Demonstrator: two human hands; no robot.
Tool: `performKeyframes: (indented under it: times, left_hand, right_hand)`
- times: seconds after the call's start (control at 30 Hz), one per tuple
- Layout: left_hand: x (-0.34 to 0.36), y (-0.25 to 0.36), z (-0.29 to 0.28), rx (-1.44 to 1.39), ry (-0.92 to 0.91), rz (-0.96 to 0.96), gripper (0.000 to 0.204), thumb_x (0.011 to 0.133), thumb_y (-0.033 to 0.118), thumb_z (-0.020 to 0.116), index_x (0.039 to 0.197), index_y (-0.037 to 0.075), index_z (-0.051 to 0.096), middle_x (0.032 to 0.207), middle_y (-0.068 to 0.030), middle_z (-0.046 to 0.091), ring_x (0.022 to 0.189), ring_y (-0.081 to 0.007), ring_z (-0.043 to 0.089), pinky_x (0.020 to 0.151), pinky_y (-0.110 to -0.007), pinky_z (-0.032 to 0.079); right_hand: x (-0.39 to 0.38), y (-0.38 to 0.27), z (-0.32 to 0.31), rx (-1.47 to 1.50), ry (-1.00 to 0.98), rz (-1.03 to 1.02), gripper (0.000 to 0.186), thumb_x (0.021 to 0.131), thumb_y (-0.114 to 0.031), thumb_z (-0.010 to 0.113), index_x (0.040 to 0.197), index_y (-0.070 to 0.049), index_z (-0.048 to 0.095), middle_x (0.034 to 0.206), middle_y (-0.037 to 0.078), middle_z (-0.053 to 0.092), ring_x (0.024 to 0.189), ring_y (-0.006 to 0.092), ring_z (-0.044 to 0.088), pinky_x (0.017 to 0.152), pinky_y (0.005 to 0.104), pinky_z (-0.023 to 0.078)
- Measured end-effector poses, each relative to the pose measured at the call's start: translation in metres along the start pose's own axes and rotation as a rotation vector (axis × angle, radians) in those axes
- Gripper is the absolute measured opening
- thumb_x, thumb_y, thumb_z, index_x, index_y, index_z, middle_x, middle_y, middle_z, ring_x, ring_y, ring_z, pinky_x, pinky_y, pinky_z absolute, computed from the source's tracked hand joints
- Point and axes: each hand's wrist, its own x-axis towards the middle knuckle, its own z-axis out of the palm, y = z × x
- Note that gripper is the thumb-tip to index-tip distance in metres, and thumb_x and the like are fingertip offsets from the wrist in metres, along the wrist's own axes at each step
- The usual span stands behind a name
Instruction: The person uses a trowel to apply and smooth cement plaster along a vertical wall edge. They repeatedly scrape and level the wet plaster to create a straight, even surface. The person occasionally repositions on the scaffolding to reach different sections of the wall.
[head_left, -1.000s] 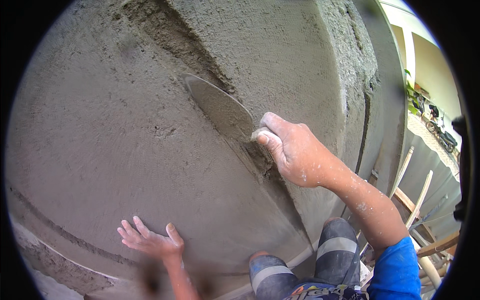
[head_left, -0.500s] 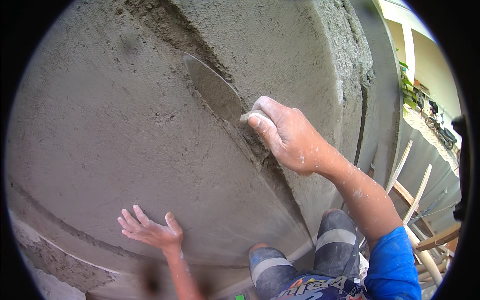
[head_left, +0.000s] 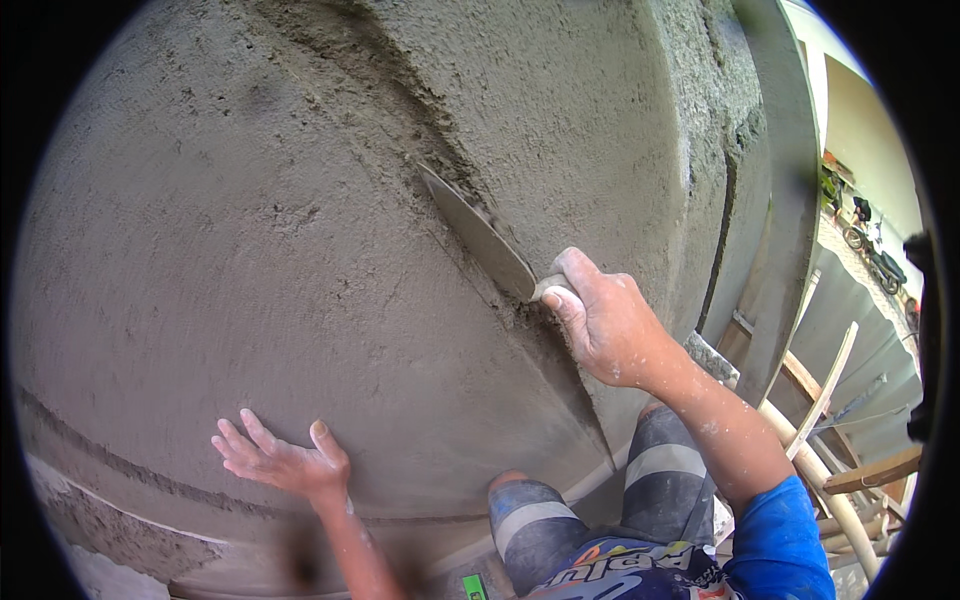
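Observation:
My right hand (head_left: 605, 325) is closed round the handle of a pointed trowel (head_left: 478, 238). The trowel's grey metal blade lies along a rough groove (head_left: 400, 95) in the wet cement wall (head_left: 250, 260), its tip toward the upper left. Crumbly mortar edges the groove near the blade. At the lower left, my left hand (head_left: 285, 462) is held in front of the wall with fingers spread and nothing in it. Whether its fingers touch the wall I cannot tell. White cement specks mark both hands.
My bent knees (head_left: 665, 460) are close to the wall's lower part. Wooden poles and planks (head_left: 825, 395) stand at the right, beside corrugated sheeting (head_left: 850, 320). Motorbikes (head_left: 880, 262) are farther off. A second groove (head_left: 110, 455) runs along the lower left.
My right hand has drawn the trowel down and to the right along the groove, and the blade appears more edge-on. My left hand has shifted slightly left, still spread.

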Motion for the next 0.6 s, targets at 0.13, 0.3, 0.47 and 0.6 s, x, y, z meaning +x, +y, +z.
performKeyframes:
  times: [0.13, 0.3, 0.47, 0.6]
  left_hand:
    - [-0.001, -0.001, 0.000, 0.002, -0.001, 0.003, 0.080, 0.098, 0.062, 0.042, 0.158, 0.010, 0.029, 0.164, -0.0202, 0.023, 0.153, -0.0471, 0.015, 0.115, -0.074, 0.009]
    - [-0.002, -0.001, 0.001, 0.000, 0.003, 0.000, 0.081, 0.098, 0.063, 0.042, 0.158, 0.010, 0.029, 0.164, -0.0203, 0.023, 0.153, -0.0466, 0.015, 0.115, -0.073, 0.009]
    - [-0.002, -0.001, 0.002, 0.010, 0.010, -0.005, 0.082, 0.097, 0.065, 0.040, 0.157, 0.009, 0.030, 0.164, -0.0205, 0.023, 0.153, -0.0462, 0.015, 0.116, -0.073, 0.009]
    - [-0.002, -0.001, 0.003, 0.000, 0.007, -0.019, 0.082, 0.098, 0.066, 0.039, 0.157, 0.010, 0.031, 0.164, -0.0189, 0.023, 0.154, -0.0445, 0.015, 0.117, -0.071, 0.009]
  right_hand:
    - [0.004, -0.003, -0.001, 0.143, 0.080, -0.051, 0.024, 0.105, -0.023, 0.054, 0.099, 0.000, 0.050, 0.072, 0.024, 0.061, 0.069, 0.0458, 0.063, 0.063, 0.0497, 0.047]
    - [0.028, -0.006, -0.009, 0.122, -0.005, -0.049, 0.041, 0.108, -0.042, 0.043, 0.101, -0.003, 0.055, 0.076, 0.015, 0.057, 0.070, 0.0317, 0.060, 0.068, 0.0424, 0.048]
    - [0.036, -0.010, -0.007, 0.122, -0.037, -0.058, 0.043, 0.108, -0.044, 0.043, 0.100, -0.003, 0.056, 0.076, 0.014, 0.057, 0.071, 0.0282, 0.059, 0.069, 0.0417, 0.048]
    - [0.036, -0.010, -0.005, 0.175, -0.030, -0.043, 0.029, 0.106, -0.030, 0.053, 0.097, -0.001, 0.053, 0.072, 0.018, 0.059, 0.066, 0.0334, 0.061, 0.065, 0.0443, 0.047]
